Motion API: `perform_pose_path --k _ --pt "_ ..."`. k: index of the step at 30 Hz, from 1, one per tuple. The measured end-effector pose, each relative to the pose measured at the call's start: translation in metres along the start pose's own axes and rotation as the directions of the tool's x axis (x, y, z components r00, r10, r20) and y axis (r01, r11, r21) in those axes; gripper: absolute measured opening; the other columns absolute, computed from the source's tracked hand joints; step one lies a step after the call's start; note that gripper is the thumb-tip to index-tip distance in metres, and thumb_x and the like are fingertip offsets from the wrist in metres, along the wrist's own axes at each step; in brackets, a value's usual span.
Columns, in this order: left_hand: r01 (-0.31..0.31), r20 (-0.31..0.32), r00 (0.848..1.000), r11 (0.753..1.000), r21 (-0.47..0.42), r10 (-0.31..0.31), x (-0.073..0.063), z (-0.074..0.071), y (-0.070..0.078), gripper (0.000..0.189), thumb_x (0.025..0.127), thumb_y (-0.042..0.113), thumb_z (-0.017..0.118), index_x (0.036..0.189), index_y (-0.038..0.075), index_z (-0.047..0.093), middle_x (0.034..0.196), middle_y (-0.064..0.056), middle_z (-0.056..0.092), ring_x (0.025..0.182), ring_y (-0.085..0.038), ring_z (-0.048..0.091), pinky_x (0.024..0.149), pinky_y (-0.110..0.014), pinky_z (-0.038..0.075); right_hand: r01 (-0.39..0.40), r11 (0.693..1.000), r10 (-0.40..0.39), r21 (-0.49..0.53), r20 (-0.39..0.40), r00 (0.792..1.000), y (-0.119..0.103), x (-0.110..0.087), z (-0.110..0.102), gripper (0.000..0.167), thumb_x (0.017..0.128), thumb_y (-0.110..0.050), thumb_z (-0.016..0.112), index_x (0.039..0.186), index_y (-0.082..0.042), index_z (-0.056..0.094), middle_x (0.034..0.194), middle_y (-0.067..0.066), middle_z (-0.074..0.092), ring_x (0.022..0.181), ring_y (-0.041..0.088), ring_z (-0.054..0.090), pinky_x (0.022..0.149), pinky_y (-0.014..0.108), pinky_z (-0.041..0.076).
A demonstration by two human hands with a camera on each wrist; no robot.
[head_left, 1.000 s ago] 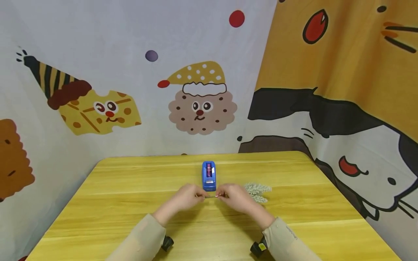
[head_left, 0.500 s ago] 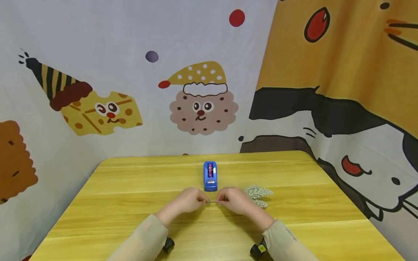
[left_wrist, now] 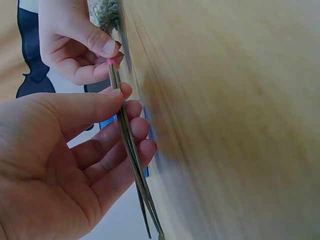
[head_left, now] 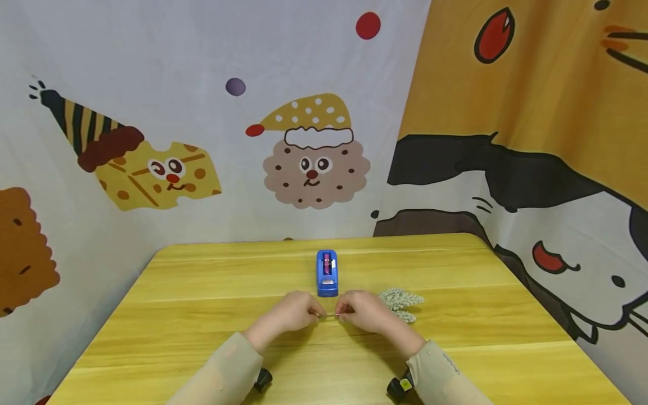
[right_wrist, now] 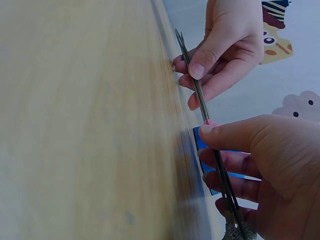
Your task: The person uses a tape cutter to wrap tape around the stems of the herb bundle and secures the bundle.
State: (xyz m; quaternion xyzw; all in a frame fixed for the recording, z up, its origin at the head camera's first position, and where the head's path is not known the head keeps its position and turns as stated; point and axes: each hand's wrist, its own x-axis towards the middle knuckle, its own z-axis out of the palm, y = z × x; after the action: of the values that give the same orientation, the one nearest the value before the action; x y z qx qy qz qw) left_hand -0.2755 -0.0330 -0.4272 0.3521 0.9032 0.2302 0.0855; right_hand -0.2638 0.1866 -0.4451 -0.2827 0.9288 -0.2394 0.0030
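Note:
A small bunch of thin green-brown stems (left_wrist: 131,145) runs across both hands, with pale green fluffy flower heads (head_left: 400,298) at its right end. My left hand (head_left: 298,310) pinches the bare stems between thumb and fingers, their cut ends sticking out beyond it. The right hand (head_left: 361,309) pinches the bunch where a bit of pink tape (right_wrist: 208,122) wraps the stems, its thumb right on the tape. In the right wrist view, the flower heads show just below that hand. Straight ahead of both hands stands a blue tape dispenser (head_left: 327,286) with a pink roll in it.
The wooden table (head_left: 212,281) extends to both sides and toward the body. Behind it hangs a cartoon-printed cloth (head_left: 304,62). Each wrist carries a small black camera, such as the right wrist's camera (head_left: 397,388).
Both hands have come slightly lower and nearer the body, bringing the stems and flower heads along. The grip on the bunch stays; the dispenser's small shift goes with the head view.

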Motion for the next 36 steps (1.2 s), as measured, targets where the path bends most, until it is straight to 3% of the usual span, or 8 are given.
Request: perform_pose_path --k 13,36 --pt "0.019 -0.012 1.000 1.000 -0.011 -0.019 0.0005 0.0003 0.0002 0.007 0.081 0.008 0.075 0.080 0.014 0.074 0.079 0.009 0.067 0.075 -0.007 0.058 0.074 -0.028 0.049 0.017 1.000 -0.017 0.021 0.010 1.000 0.0037 0.0010 0.0001 0.010 0.083 -0.010 0.075 0.084 -0.019 0.070 0.080 -0.012 0.064 0.074 0.002 0.057 0.069 0.026 0.050" --pt "0.031 -0.030 0.999 0.998 -0.060 -0.032 0.0013 0.0068 -0.0050 0.012 0.077 0.006 0.077 0.076 0.015 0.069 0.070 0.012 0.060 0.066 -0.004 0.053 0.066 -0.025 0.046 0.026 0.998 -0.027 0.057 0.022 0.999 0.0088 0.0000 0.0033 0.009 0.083 -0.014 0.075 0.083 -0.021 0.070 0.080 -0.019 0.061 0.076 0.001 0.056 0.072 0.027 0.049"
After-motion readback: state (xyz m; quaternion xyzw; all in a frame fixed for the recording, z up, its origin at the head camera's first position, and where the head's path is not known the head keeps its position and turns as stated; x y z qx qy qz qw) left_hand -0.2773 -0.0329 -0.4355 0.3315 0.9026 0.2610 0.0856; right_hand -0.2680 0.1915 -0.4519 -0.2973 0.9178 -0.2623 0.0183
